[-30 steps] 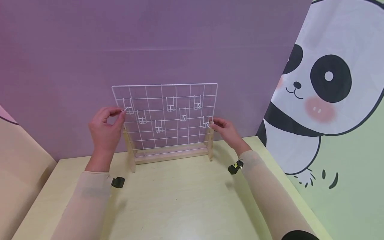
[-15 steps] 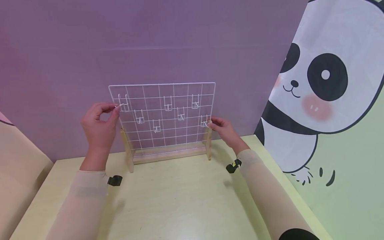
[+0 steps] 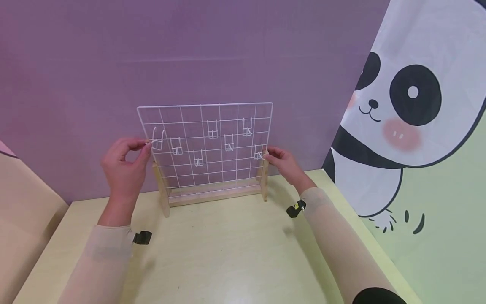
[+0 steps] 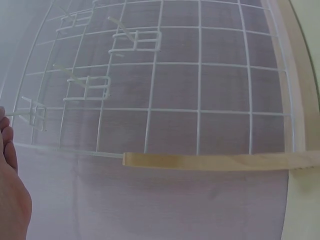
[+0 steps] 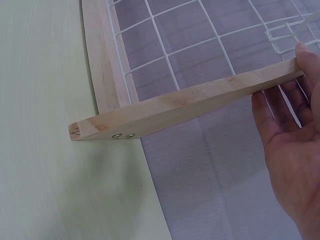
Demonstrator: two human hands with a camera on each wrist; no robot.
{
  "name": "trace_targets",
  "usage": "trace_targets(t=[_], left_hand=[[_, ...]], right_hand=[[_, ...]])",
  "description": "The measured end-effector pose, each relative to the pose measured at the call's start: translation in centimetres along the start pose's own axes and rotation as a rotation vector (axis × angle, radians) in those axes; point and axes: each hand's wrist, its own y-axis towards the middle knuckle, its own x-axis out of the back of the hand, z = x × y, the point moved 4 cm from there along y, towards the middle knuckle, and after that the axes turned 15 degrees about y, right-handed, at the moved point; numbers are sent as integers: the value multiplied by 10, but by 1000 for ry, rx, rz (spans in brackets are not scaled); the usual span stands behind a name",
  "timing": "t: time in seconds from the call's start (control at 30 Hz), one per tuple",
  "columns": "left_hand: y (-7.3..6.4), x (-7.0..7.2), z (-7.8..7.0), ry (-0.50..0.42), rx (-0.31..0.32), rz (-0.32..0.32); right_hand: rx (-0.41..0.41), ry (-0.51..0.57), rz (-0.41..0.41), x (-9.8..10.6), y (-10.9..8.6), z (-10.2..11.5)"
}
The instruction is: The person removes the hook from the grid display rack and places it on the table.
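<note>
My left hand [image 3: 125, 162] pinches 1 hook [image 3: 156, 141] near 9 o'clock of the grid [image 3: 221, 137]; the hook tilts, and I cannot tell whether it is caught on a wire. My right hand [image 3: 282, 161] grips the post [image 5: 185, 100] at 3 o'clock. I think it is best to move the hook gently, with the post steady.

Purple wall [image 3: 212, 63], panda picture [image 3: 402, 103], pale table [image 3: 224, 240]

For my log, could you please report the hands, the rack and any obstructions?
Left hand pinching white hook at left edge of rack; whether attached, unclear. Right hand gripping right wooden post. Rack standing; nothing visibly in the way.
</note>
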Motion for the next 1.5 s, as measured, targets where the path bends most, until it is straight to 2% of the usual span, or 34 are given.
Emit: trace_targets(t=[0.17,0.47,0.7,0.87,1.13,1.37,1.5], left_hand=[[-7,4,-1,37,-10,31],[-20,8,10,44,-67,96],[-28,9,15,71,-79,123],[-35,8,20,111,-131,165],[-45,6,23,108,-194,222],[-55,1,26,133,-254,243],[-61,-3,27,158,-291,295]], right_hand=[[0,7,-2,1,1,-1],[-8,17,0,2,3,-3],[1,24,-2,2,3,-1],[4,25,-11,2,4,-3],[-12,20,-14,2,2,-2],[-10,9,-4,0,2,-1],[-9,16,-2,1,1,-1]])
